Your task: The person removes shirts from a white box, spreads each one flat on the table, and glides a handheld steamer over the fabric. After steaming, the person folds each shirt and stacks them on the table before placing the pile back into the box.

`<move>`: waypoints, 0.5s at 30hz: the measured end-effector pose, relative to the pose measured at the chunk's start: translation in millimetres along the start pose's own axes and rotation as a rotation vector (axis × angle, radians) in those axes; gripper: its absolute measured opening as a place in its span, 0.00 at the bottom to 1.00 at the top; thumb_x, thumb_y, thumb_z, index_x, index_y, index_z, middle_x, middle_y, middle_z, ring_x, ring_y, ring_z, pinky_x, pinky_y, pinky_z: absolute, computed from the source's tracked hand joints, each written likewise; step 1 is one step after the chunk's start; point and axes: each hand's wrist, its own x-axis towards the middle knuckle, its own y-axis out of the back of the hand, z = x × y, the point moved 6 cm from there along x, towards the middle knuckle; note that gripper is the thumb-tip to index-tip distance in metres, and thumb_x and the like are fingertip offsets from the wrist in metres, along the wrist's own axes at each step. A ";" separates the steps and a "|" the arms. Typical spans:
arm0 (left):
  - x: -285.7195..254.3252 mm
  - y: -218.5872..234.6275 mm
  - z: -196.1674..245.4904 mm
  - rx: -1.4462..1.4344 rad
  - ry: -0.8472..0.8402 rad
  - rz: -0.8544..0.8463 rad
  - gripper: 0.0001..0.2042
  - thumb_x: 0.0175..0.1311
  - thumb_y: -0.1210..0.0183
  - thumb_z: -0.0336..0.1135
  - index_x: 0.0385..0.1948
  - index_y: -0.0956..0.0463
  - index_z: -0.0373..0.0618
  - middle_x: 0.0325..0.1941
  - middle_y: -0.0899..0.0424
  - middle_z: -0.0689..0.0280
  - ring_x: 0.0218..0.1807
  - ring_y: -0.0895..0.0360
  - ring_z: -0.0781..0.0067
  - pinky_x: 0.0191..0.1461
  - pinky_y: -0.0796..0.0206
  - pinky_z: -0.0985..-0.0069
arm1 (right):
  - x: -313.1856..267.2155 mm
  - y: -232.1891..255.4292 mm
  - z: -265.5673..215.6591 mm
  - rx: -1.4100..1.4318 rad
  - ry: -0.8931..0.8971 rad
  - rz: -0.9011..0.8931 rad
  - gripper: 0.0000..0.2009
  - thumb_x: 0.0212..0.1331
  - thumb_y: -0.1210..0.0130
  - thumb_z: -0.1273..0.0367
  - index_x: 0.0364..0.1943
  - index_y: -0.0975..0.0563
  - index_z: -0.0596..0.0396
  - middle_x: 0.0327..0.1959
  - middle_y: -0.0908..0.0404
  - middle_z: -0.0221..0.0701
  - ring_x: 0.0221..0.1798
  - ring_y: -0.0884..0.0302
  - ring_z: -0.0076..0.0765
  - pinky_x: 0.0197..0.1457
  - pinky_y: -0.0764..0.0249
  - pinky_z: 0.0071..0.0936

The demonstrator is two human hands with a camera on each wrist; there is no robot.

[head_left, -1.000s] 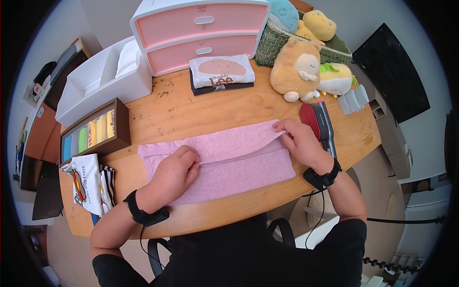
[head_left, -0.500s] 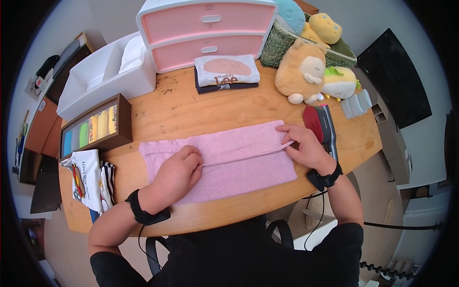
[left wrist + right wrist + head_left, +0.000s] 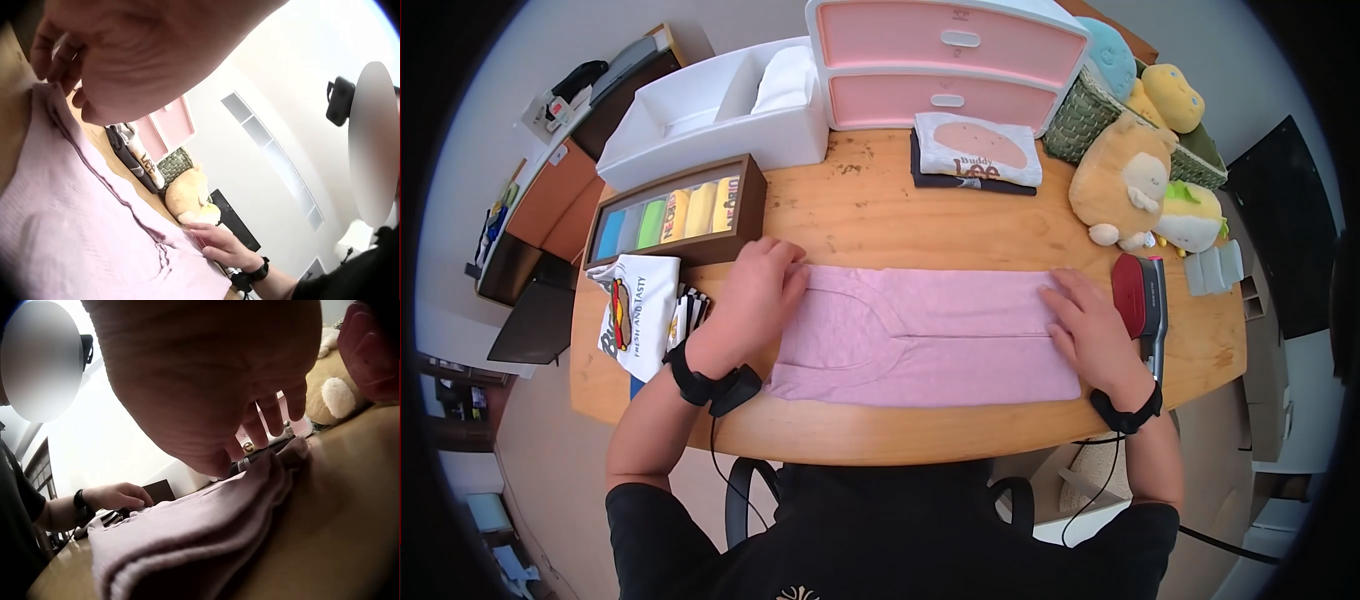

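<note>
A pink shirt (image 3: 960,370) lies folded into a long flat strip on the wooden table, its rounded neckline at the left end and a seam running along its middle. My left hand (image 3: 752,300) is at the strip's far left corner, fingers loosely bent; in the left wrist view its fingertips (image 3: 44,69) come right at the cloth corner. Over the right end rests my right hand (image 3: 1092,335), fingers spread and nearly straight on the fabric. From the right wrist view, the layered pink edge (image 3: 206,544) shows beneath that hand.
Folded shirts (image 3: 640,310) and a brown box of rolled cloths (image 3: 680,215) stand left. Behind are a white divided bin (image 3: 720,135), pink drawers (image 3: 950,50) and a folded tee stack (image 3: 978,150). At right are a plush bear (image 3: 1120,185) and a red-black handheld appliance (image 3: 1135,295).
Both hands have let go of the folded edges along the middle, which now lie flat. My left hand has moved to the far left corner, uncovering the neckline. The head view has shifted left.
</note>
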 end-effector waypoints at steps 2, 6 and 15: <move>-2.6 -0.3 -2.4 -0.017 0.007 -0.052 0.08 0.70 0.39 0.29 0.44 0.17 0.35 0.45 0.17 0.51 0.52 0.20 0.45 0.56 0.26 0.58 | -0.8 -10.8 3.9 -0.003 -0.020 -0.056 0.25 0.63 0.36 0.71 0.66 0.23 0.58 0.74 0.28 0.49 0.78 0.32 0.60 0.79 0.33 0.50; -3.1 -2.1 -11.5 -0.041 0.043 -0.077 0.07 0.70 0.39 0.28 0.44 0.17 0.36 0.44 0.17 0.51 0.52 0.20 0.44 0.55 0.26 0.58 | -1.7 -16.2 6.7 0.008 -0.068 -0.129 0.27 0.66 0.37 0.70 0.70 0.26 0.61 0.78 0.32 0.49 0.82 0.37 0.59 0.82 0.36 0.50; -16.1 15.8 16.5 0.145 -0.085 0.108 0.09 0.65 0.38 0.24 0.45 0.18 0.37 0.46 0.19 0.52 0.50 0.20 0.43 0.55 0.26 0.56 | -5.8 -15.7 1.0 -0.100 -0.052 -0.052 0.27 0.64 0.36 0.69 0.68 0.25 0.61 0.76 0.30 0.48 0.79 0.35 0.60 0.81 0.35 0.51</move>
